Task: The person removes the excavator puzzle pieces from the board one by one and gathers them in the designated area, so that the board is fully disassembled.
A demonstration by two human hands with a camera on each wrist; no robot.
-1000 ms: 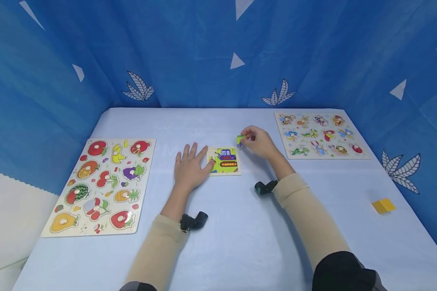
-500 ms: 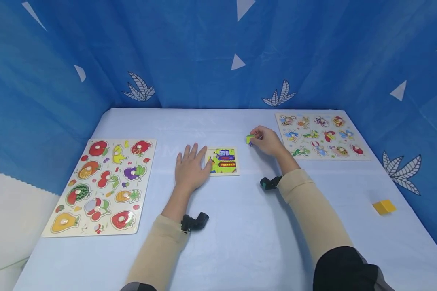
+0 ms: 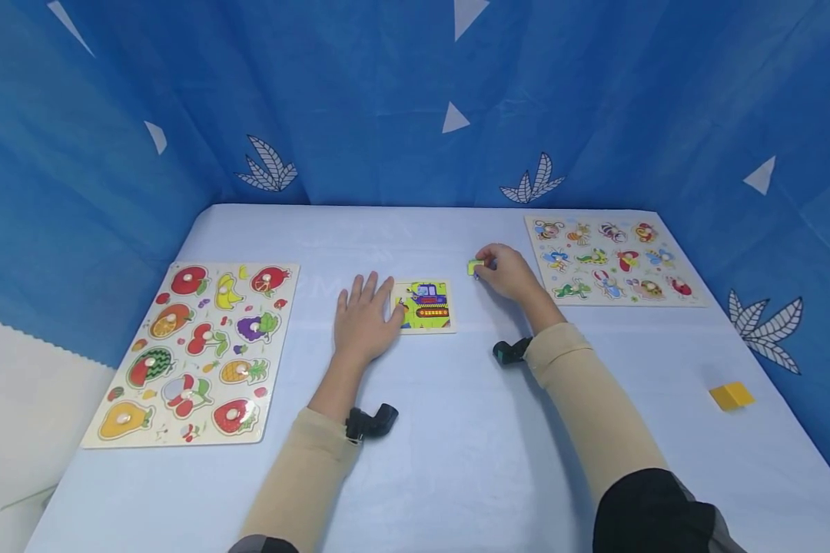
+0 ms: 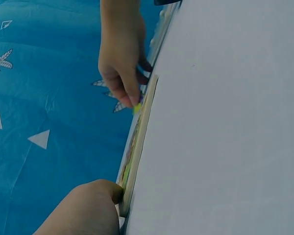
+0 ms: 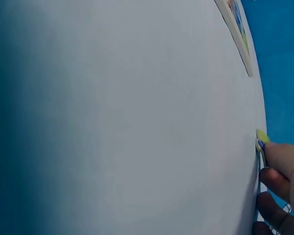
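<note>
In the head view a small square tractor puzzle (image 3: 432,302) lies mid-table in a pale wooden frame. My left hand (image 3: 362,324) rests flat at its left side, fingers spread, with the thumb on the puzzle's left edge; the left wrist view shows that thumb against the frame (image 4: 141,142). Just right of the puzzle, apart from it, my right hand (image 3: 508,274) pinches a small yellow-green and purple puzzle piece (image 3: 473,266) between thumb and fingers. In the right wrist view the piece (image 5: 261,137) stands on edge at the fingertips, partly covered by the thumb.
A fruit peg board (image 3: 207,361) lies on the left of the white-covered table. An insect peg board (image 3: 612,261) lies at the back right. Yellow blocks (image 3: 731,395) sit near the right edge. Blue patterned cloth (image 3: 373,100) hangs behind.
My right hand has moved a little to the right with the puzzle piece, away from the tractor puzzle, and stays there over the last half second. The left hand has kept its place.
</note>
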